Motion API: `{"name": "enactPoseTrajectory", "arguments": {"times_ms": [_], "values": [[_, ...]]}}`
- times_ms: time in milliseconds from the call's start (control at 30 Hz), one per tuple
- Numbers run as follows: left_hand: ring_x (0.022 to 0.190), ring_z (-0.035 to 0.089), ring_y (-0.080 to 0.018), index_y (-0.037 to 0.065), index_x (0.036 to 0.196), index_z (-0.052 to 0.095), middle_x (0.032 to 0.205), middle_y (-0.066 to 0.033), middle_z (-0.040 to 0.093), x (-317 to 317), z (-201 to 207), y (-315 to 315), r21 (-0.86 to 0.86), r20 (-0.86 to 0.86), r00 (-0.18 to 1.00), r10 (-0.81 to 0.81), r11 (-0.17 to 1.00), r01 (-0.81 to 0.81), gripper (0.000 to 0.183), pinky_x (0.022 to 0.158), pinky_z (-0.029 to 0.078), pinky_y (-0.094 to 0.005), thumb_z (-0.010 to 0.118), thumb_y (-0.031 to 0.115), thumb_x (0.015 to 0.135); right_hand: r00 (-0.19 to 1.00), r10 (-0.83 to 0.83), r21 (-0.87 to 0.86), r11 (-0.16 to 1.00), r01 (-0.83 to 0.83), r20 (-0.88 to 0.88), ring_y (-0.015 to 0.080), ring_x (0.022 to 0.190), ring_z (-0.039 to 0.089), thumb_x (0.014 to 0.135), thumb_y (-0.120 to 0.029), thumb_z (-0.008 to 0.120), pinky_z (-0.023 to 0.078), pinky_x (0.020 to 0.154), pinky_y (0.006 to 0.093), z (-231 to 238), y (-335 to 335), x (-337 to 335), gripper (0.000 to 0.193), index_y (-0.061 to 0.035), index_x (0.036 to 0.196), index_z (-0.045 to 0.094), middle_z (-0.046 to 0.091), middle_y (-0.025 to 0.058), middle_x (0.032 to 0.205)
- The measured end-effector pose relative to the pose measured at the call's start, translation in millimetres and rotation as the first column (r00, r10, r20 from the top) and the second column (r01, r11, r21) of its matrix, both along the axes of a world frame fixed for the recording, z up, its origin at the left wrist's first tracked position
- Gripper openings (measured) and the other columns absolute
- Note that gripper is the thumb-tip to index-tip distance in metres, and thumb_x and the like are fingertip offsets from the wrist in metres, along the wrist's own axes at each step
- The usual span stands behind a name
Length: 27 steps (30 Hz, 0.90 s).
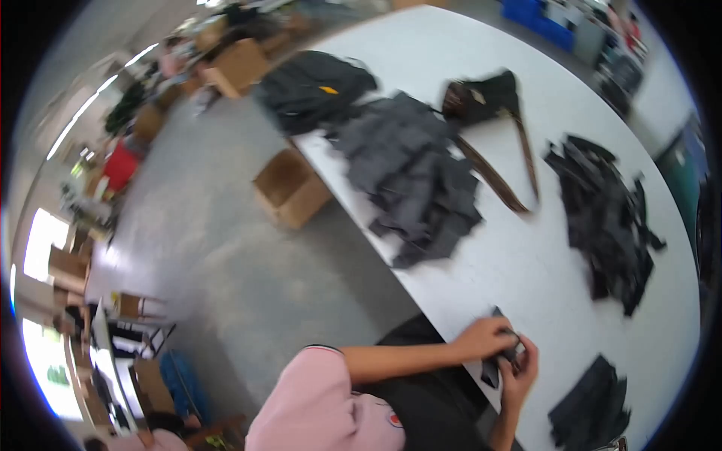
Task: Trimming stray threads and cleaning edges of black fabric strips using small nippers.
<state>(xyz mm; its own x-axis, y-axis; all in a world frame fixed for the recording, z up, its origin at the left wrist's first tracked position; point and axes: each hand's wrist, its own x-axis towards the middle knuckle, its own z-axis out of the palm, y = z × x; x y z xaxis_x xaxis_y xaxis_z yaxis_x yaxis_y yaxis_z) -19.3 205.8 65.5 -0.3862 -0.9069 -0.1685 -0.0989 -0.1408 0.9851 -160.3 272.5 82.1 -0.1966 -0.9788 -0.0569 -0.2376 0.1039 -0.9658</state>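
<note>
Two-handed grip: left hand [483, 340] and right hand [520, 373], fingers clamped on a dark fabric piece [490, 373].
White table [492, 278]: piece held by the wearer's edge.
Handling: steady pinches should likely prevent slipping.

No lettering is legible; the small print [394, 419] on the pink shirt [310, 395] is too blurred.

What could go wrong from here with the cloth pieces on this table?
Pieces of the big cloth pile lie near the table edge and might slip to the floor. The brown strap beside this pile could catch on pieces. The left hand and right hand are close together at a dark piece, so they might hinder each other.
</note>
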Motion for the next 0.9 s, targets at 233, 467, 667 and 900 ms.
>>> {"name": "enactPoseTrajectory", "arguments": {"times_ms": [233, 467, 667, 900], "values": [[0.086, 0.046, -0.0047, 0.001, 0.095, 0.058, 0.091, 0.0012, 0.055, 26.8, 12.4, -5.8, 0.351, -0.297, 0.955, -0.004, 0.930, 0.113, 0.033, 0.074, 0.040, -0.0215, 0.046, 0.032, 0.097, 0.750, -0.297, 0.331, 0.937, 0.111, 0.591, 0.0025, 0.055, 0.039, 0.085, -0.015, 0.063, 0.029, 0.047, 0.0208, -15.4, -53.4, 21.4, 0.016, -0.0071, 0.074, 0.055, 0.048, -0.0053, 0.065], [0.063, 0.040, -0.0019, 0.004, 0.082, 0.059, 0.069, 0.0068, 0.049, 0.4, -23.0, -16.8, 0.498, -0.120, 0.992, -0.029, 0.863, 0.086, 0.022, 0.056, 0.033, -0.0191, 0.056, 0.023, 0.093, 0.695, -0.506, 0.329, 0.862, 0.386, 0.510, 0.0016, 0.060, 0.040, 0.090, -0.016, 0.057, 0.034, 0.052, 0.0187, -22.0, -25.8, 10.4, 0.013, -0.0034, 0.089, 0.058, 0.048, -0.0047, 0.070], [0.060, 0.033, 0.0000, 0.005, 0.080, 0.058, 0.066, 0.0094, 0.045, 2.2, -14.8, -16.8, 0.500, -0.060, 0.994, 0.095, 0.865, -0.053, 0.024, 0.051, 0.026, -0.0190, 0.054, 0.024, 0.094, 0.955, -0.291, 0.131, 0.951, 0.281, 0.057, 0.0048, 0.066, 0.047, 0.081, -0.006, 0.066, 0.040, 0.059, 0.0194, -7.7, 35.4, 1.6, 0.021, -0.0011, 0.100, 0.057, 0.054, -0.0005, 0.077], [0.062, 0.034, 0.0003, 0.004, 0.082, 0.058, 0.068, 0.0094, 0.047, 1.8, -6.5, -12.6, 0.452, -0.117, 0.987, 0.114, 0.891, -0.050, 0.022, 0.054, 0.029, -0.0182, 0.055, 0.022, 0.094, 0.974, -0.187, 0.165, 0.972, 0.165, 0.126, 0.0084, 0.071, 0.056, 0.078, -0.003, 0.067, 0.045, 0.063, 0.0228, 4.2, 34.9, -3.2, 0.020, -0.0029, 0.097, 0.059, 0.059, 0.0041, 0.078]]}}
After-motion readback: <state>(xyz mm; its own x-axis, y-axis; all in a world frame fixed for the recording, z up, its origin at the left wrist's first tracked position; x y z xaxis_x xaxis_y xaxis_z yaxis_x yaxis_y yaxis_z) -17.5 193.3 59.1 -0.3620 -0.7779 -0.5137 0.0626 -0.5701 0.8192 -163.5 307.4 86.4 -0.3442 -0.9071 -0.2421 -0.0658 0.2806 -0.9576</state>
